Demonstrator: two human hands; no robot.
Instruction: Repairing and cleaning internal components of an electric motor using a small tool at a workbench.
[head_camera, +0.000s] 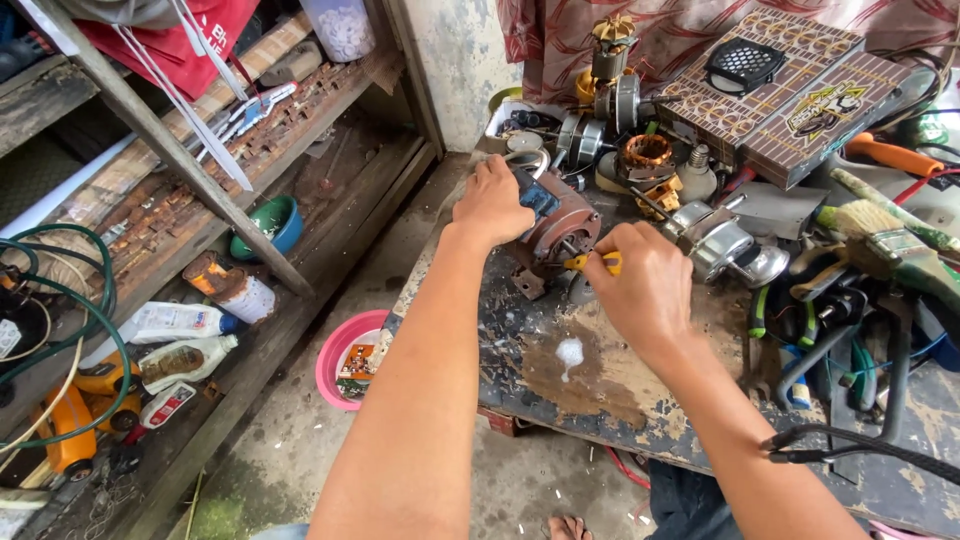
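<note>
Rust-brown metal made up the body of the small electric motor (556, 232) you were working on, and it sat near the left edge of the tabletop (600, 385), toward the far end, among loose motor parts. Your left hand (492, 203) was clamped over its top and far side, fingers wrapped down around the casing and the blue part on it. Your right hand (645, 290) was closed on a yellow-handled screwdriver (590, 263), whose tip pointed into the motor's near face beside the bare shaft. By its look, the motor was dense and rigid, heavy for its size, so it probably would not flex, though it might roll or twist under turning force; the round casing was the sound place to grip it, as you did. Grime on the metal could have made it slick. I would have kept fingers off the shaft and any exposed wiring, which seemed the fragile parts. A copper-wound coil (648, 152) and a shiny metal housing (722, 245) lay just beyond.
</note>
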